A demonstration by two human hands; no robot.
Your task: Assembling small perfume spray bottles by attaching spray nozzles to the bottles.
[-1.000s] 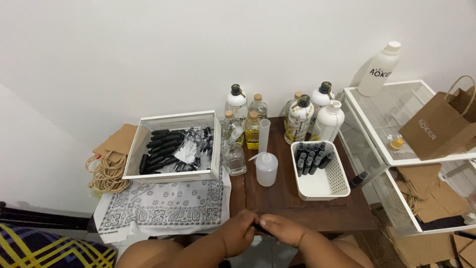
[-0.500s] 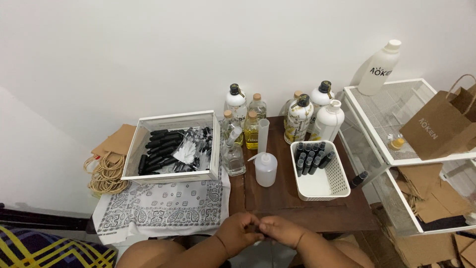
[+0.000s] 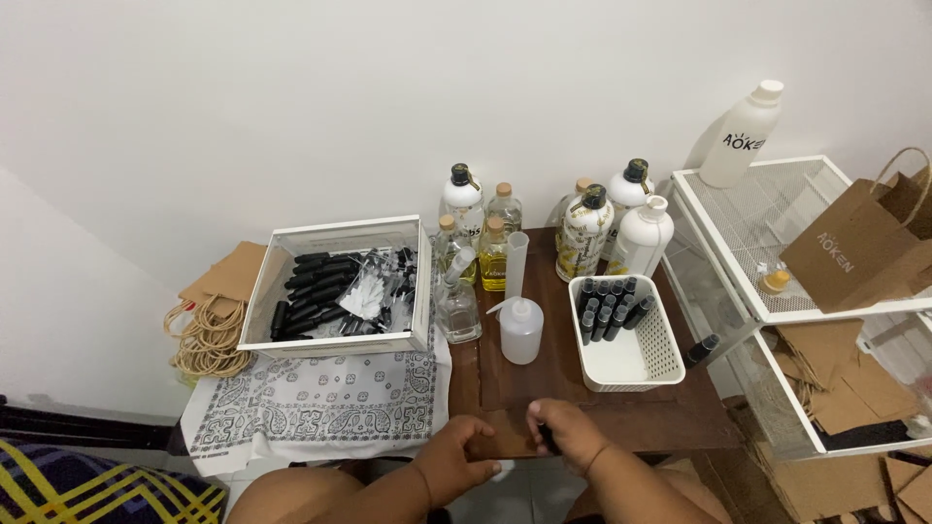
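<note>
My right hand point(image 3: 565, 437) is at the front edge of the brown wooden table point(image 3: 592, 403), curled around a small black object point(image 3: 546, 440) that looks like a little bottle. My left hand point(image 3: 464, 458) is a short way to its left, by the table's edge, with the fingers loosely curled. I cannot tell if it holds anything. Just beyond my right hand stands a white slotted basket point(image 3: 636, 361) with several small black bottles point(image 3: 610, 303) at its far end.
A white squeeze bottle point(image 3: 521, 332), a clear measuring cylinder point(image 3: 515, 262) and several glass and white bottles point(image 3: 583, 231) stand farther back. A white box of black bottles point(image 3: 335, 286) rests on a patterned cloth point(image 3: 320, 403). Paper bags point(image 3: 216, 306) lie left. A white wire rack point(image 3: 767, 243) is right.
My hands were pressed together at the table's front edge. They have come apart, and the right hand keeps the small black object.
</note>
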